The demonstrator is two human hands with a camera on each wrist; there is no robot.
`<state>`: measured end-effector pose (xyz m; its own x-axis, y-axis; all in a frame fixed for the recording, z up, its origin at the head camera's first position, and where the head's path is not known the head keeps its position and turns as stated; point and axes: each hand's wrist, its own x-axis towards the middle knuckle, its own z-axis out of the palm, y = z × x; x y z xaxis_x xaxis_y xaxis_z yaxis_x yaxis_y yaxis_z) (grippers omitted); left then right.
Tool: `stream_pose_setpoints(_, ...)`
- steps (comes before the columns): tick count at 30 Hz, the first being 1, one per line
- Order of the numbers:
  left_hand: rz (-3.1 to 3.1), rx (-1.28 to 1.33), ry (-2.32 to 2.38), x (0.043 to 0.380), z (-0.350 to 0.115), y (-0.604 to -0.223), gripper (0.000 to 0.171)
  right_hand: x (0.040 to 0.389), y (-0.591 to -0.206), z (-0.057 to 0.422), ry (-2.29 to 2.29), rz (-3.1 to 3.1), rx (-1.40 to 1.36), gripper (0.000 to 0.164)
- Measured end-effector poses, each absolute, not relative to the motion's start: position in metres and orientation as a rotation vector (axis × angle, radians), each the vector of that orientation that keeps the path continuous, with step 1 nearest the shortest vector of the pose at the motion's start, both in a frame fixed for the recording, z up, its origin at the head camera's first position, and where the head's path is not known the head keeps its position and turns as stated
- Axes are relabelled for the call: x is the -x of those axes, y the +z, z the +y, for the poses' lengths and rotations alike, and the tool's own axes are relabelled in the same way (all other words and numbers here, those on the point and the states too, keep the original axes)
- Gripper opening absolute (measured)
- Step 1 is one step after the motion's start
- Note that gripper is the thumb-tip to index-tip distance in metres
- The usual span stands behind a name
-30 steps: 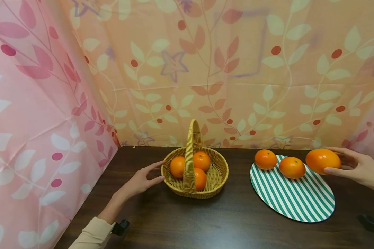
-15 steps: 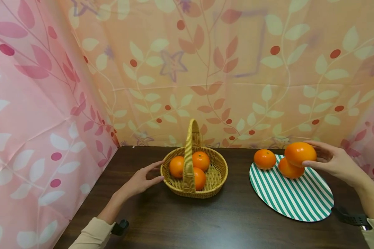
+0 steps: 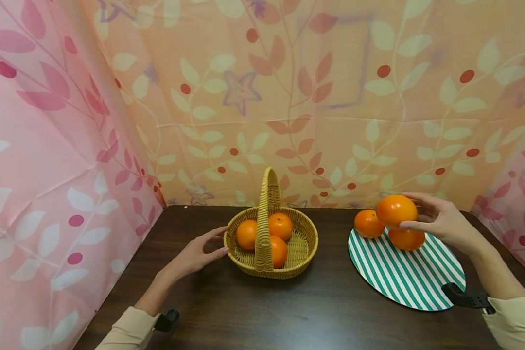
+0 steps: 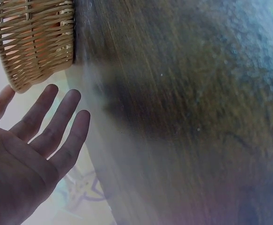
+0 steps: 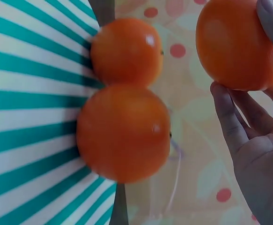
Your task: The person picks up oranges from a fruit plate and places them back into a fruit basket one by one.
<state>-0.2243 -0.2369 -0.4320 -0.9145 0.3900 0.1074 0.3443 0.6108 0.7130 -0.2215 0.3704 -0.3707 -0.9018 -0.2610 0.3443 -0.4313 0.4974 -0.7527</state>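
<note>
My right hand (image 3: 448, 223) grips an orange (image 3: 396, 210) between thumb and fingers, raised above the striped mat. Below it, partly covered by the held fruit, lies a second orange (image 3: 407, 239); another orange (image 3: 369, 223) sits to its left near the mat's edge. The right wrist view shows the held orange (image 5: 237, 44) apart from those two. At the left, my left hand (image 3: 197, 255) touches the rim of a wicker basket (image 3: 304, 265) with spread fingertips. Several oranges (image 3: 281, 226) lie inside the basket, partly behind its upright handle. In the left wrist view the fingers (image 4: 56, 123) look nearly straight.
An oval green-and-white striped mat (image 3: 413, 282) lies on the right of the dark wooden table (image 3: 297, 311). Patterned cloth (image 3: 245, 136) hangs behind the table and on both sides. The basket's tall handle (image 3: 264, 218) arches over its middle.
My right hand has carried the held orange leftward from the mat's right side, passing over the orange on the mat. The left hand has stayed at the basket's rim.
</note>
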Motion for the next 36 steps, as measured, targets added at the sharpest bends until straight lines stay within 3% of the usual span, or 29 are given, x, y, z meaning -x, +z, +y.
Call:
stream_pose_setpoints(25,2.771,-0.654,1.192,0.224,-0.238,-0.432,0.065,0.246,-0.368,0.301,1.427,-2.534,-0.935,0.067)
stream_pose_setpoints(36,2.779,-0.644,1.18,0.225,-0.237,-0.433,0.065,0.251,-0.375,0.268,1.663,-2.491,-0.935,0.07)
